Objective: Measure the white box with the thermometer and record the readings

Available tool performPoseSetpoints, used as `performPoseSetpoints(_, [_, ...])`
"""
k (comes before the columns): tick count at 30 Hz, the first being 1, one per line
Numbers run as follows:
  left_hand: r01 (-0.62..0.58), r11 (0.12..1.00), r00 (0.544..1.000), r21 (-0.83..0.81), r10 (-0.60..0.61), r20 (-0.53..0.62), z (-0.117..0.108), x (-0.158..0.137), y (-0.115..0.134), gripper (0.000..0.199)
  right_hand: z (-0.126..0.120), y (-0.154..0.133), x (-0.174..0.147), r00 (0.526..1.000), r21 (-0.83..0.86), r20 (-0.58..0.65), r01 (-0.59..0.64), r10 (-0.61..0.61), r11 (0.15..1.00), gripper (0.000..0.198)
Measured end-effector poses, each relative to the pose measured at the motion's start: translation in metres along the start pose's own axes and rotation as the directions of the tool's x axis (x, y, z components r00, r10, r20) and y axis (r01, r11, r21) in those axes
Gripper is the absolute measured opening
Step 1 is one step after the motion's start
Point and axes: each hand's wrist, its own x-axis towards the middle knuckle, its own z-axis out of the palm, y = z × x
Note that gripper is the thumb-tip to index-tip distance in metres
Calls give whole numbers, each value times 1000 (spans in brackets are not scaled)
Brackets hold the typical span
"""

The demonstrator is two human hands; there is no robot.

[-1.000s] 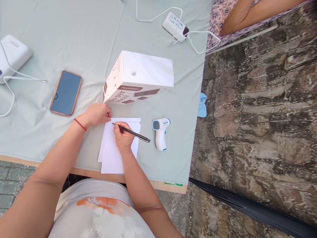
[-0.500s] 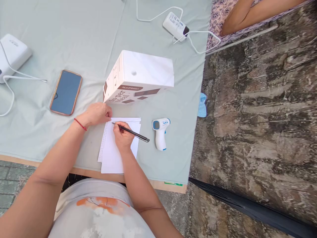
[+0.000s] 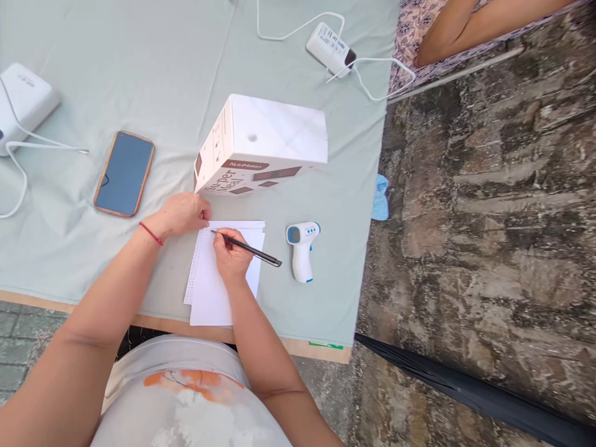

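Observation:
My right hand point(image 3: 231, 256) is closed around a black pen point(image 3: 256, 252), whose tip points up and left over white paper point(image 3: 209, 282). The sheet lies on another one that has a strip of small markings showing along its left side. At the paper's top left corner rests my left hand point(image 3: 184, 213), its fingers curled in; what they hold, if anything, is hidden. A red string bracelet circles that wrist. Just beyond the left hand stands a white box point(image 3: 279, 127) printed "NutriMotion Super Meal". To the right of the paper lies a white and blue infrared thermometer point(image 3: 302, 251).
A smartphone point(image 3: 124, 174) lies left of the box on the pale green cloth point(image 3: 139, 62). White devices with cables sit at far left point(image 3: 28, 99) and at the back point(image 3: 328, 48). A person's arm point(image 3: 456, 31) shows top right. The table's right edge borders a stone surface point(image 3: 465, 217).

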Motion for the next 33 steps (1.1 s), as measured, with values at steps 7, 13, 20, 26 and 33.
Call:
performPoseSetpoints(7, [-1,1000,1000,-7,1,2,0,0,0,20,0,0,0,1000,41,-8,13,-12,999,10])
performPoseSetpoints(13, [11,1000,1000,-4,-11,13,-1,-1,1,19,1,0,0,1000,56,-12,9,-8,998,11])
performPoseSetpoints(20, [15,1000,1000,-2,-14,20,-1,-1,2,18,1,2,-1,1000,20,-5,-2,2,1000,12])
performPoseSetpoints(26, [9,1000,1000,-1,-9,12,-2,-1,1,18,1,3,0,1000,-6,-2,-9,9,1000,12])
performPoseSetpoints(33, [3,1000,1000,-4,-3,1,-1,0,1,19,1,1,0,1000,2,5,4,-4,1000,12])
